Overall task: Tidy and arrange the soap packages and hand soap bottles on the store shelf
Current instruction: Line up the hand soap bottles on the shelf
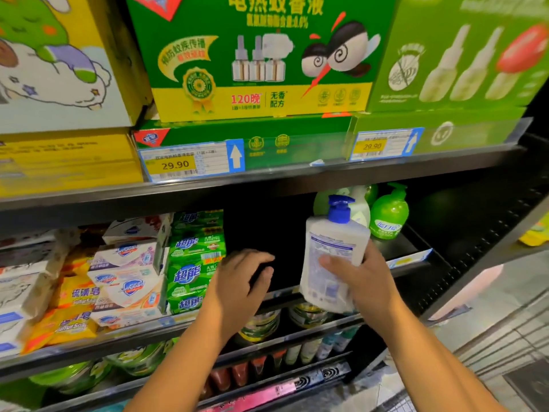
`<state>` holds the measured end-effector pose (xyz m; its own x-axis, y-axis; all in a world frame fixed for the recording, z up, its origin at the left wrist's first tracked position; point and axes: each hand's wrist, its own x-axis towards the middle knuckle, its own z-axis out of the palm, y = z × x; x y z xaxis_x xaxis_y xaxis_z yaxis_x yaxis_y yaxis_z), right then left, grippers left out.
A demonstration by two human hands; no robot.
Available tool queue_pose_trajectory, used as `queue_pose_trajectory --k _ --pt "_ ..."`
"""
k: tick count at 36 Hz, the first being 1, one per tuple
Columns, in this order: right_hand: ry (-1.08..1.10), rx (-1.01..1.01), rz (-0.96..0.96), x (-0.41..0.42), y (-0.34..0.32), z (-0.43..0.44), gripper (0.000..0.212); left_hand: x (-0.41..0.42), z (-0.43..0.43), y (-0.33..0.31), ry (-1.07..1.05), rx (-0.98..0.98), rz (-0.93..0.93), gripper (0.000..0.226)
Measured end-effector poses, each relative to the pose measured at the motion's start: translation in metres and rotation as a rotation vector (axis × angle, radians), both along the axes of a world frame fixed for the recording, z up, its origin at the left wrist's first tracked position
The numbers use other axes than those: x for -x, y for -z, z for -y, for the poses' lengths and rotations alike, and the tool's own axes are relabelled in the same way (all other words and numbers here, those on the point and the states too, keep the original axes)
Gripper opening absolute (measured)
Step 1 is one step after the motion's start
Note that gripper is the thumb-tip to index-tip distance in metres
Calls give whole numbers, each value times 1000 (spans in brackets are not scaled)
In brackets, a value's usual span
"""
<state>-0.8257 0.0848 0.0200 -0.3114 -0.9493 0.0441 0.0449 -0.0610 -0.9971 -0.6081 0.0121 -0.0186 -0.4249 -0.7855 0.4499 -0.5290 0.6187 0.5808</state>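
White pump bottle (332,251): gripped round its body by the right hand (364,282), tilted, before the dark gap on the shelf (411,258); likely bound for the green bottles (389,215) behind. Left hand (240,281): loosely curled, empty, beside the green soap packs (193,263), perhaps readying room.

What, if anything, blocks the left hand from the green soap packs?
Likely nothing: the left hand is empty and right beside the green soap packs, with nothing between them; the right hand holds the white pump bottle off to the other side.
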Motion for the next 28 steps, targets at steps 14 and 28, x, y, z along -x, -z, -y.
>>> queue_pose_trajectory --k 14,28 --pt "-171 -204 410 -45 -6 -24 42 23 -72 -33 51 -823 -290 78" --pt "-108 -233 123 -57 -9 -11 24 3 -60 -30 124 -1108 -798 27"
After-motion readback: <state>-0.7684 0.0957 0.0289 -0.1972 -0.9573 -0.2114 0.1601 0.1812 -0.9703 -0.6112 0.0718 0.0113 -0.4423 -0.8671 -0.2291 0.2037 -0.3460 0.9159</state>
